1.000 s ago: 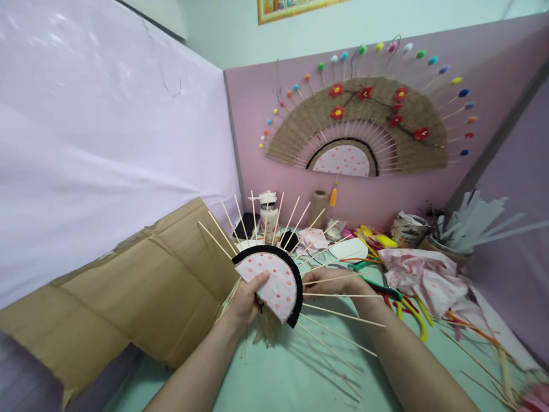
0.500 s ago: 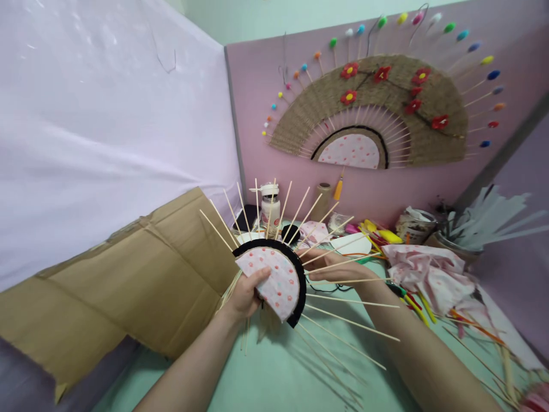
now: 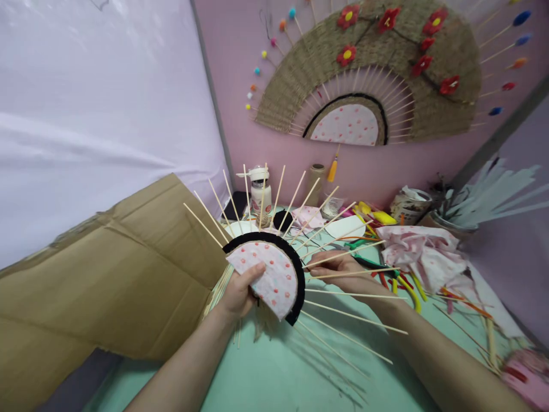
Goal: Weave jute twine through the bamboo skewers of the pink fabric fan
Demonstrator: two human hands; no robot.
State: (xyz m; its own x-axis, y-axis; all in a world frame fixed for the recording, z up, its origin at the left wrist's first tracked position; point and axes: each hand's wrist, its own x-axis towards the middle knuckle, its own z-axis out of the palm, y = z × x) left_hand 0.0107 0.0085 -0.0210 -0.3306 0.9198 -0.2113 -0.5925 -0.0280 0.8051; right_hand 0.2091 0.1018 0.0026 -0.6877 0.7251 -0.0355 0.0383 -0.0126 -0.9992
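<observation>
A half-round piece (image 3: 268, 274), covered in white cloth with pink prints, has a black curved rim. Thin wooden sticks fan out from that rim. My left hand (image 3: 242, 289) grips the straight edge, thumb on the cloth. Behind the sticks, right of the rim, is my right hand (image 3: 334, 266), its fingers pinched together near a thin dark cord; what lies between the fingertips is too small to make out. Against the back wall hangs a large woven fan (image 3: 373, 74) with red flowers and a similar half-round centre.
Brown cardboard (image 3: 115, 274) leans at the left. Farther back stand a white bottle (image 3: 261, 197) and a brown roll (image 3: 316, 183). To the right lie pliers (image 3: 407, 286), crumpled pink-printed cloth (image 3: 424, 254) and loose sticks, with a pot of white strips (image 3: 454, 223) behind.
The view has tilted down and shifted. My right hand has drawn its fingers together beside the rim. My left hand keeps its hold on the half-round piece.
</observation>
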